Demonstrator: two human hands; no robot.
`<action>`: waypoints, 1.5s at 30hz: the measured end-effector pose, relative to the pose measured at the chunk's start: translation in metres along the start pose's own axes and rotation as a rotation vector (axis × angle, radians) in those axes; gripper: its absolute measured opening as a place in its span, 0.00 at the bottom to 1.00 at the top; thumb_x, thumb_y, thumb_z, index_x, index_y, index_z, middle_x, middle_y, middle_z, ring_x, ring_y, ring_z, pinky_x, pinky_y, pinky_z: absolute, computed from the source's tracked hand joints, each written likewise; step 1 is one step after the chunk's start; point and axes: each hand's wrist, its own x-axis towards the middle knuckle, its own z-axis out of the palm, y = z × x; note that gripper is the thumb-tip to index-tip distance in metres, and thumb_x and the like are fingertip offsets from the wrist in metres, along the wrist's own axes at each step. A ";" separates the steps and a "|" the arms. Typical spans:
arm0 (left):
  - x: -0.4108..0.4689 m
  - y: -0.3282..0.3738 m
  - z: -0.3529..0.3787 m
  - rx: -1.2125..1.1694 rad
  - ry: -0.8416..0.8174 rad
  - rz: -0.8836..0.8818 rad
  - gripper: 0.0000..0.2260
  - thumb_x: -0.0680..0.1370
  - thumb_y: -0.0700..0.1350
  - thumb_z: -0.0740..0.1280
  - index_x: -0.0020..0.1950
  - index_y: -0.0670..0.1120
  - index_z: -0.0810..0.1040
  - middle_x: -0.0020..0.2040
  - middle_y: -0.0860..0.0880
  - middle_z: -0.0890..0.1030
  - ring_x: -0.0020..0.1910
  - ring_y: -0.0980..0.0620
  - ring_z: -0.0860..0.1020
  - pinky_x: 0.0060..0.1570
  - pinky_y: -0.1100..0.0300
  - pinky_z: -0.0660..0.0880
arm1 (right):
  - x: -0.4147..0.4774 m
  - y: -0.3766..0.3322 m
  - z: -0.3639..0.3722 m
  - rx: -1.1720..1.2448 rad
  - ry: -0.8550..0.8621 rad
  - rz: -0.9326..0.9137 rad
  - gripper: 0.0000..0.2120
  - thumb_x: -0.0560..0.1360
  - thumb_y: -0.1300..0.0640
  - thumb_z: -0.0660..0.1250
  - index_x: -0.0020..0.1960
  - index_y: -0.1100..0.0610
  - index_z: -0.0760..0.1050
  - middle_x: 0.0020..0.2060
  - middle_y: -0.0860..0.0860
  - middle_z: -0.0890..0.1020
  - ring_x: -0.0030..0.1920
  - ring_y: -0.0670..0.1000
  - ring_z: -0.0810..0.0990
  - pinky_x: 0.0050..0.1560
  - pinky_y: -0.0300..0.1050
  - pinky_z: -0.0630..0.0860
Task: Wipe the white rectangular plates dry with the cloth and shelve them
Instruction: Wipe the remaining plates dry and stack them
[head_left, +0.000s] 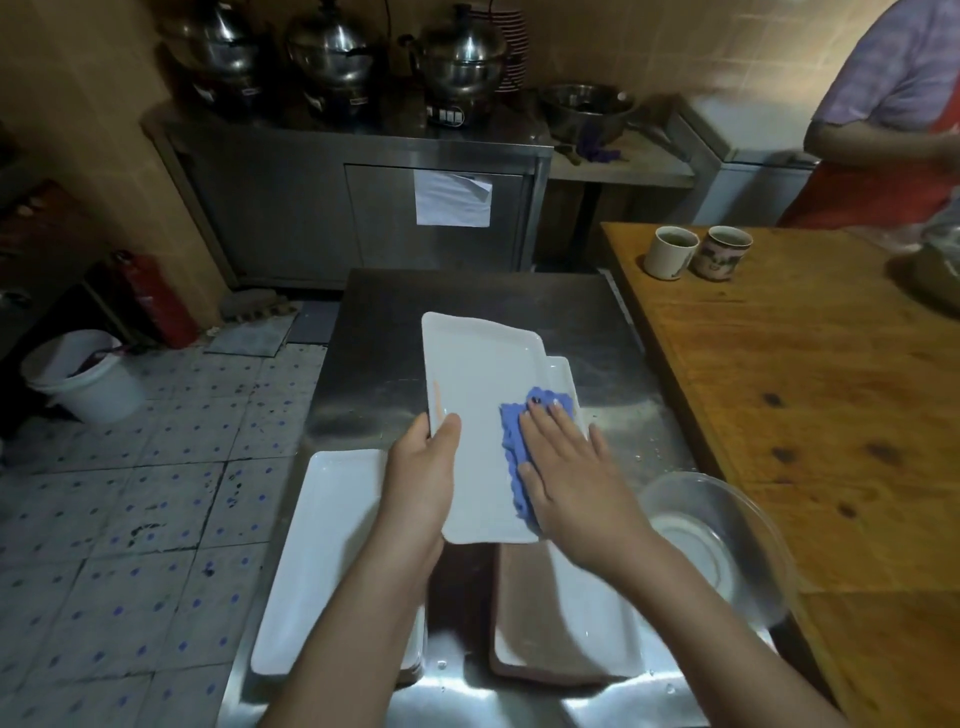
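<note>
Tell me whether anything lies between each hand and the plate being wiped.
Only the blue cloth: it lies flat under the right hand, between the palm and the near right part of the held plate, as wiping needs. The left hand grips that plate's left edge directly, with nothing visible between.

Bare forearms (363, 613), left hand (420, 470), right hand (569, 480)

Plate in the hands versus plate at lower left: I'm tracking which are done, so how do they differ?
The held plate is gripped at its left edge by the left hand, above the counter; the lower-left plate lies flat, ungripped. The right hand presses the blue cloth on the held plate; the lower-left plate has no cloth. Both are white, rectangular, rimmed.
</note>
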 end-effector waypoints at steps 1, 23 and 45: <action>-0.002 -0.001 0.003 0.012 -0.003 0.008 0.07 0.81 0.43 0.59 0.52 0.48 0.77 0.44 0.51 0.82 0.43 0.50 0.81 0.46 0.54 0.78 | 0.012 0.005 -0.003 -0.024 -0.003 0.020 0.28 0.79 0.45 0.33 0.78 0.52 0.40 0.77 0.47 0.41 0.76 0.46 0.37 0.72 0.48 0.35; 0.000 0.025 0.021 -0.013 -0.095 0.021 0.08 0.81 0.46 0.60 0.51 0.47 0.78 0.42 0.50 0.83 0.38 0.51 0.82 0.36 0.62 0.78 | 0.029 0.007 -0.041 0.023 0.154 0.126 0.26 0.82 0.50 0.44 0.78 0.55 0.44 0.78 0.51 0.45 0.77 0.51 0.43 0.74 0.53 0.42; -0.001 0.011 0.025 0.024 -0.076 0.062 0.11 0.82 0.48 0.57 0.53 0.48 0.78 0.42 0.52 0.82 0.40 0.55 0.81 0.35 0.65 0.77 | 0.062 -0.005 -0.061 0.035 0.034 -0.099 0.25 0.83 0.50 0.44 0.78 0.52 0.44 0.78 0.47 0.45 0.77 0.48 0.41 0.73 0.47 0.37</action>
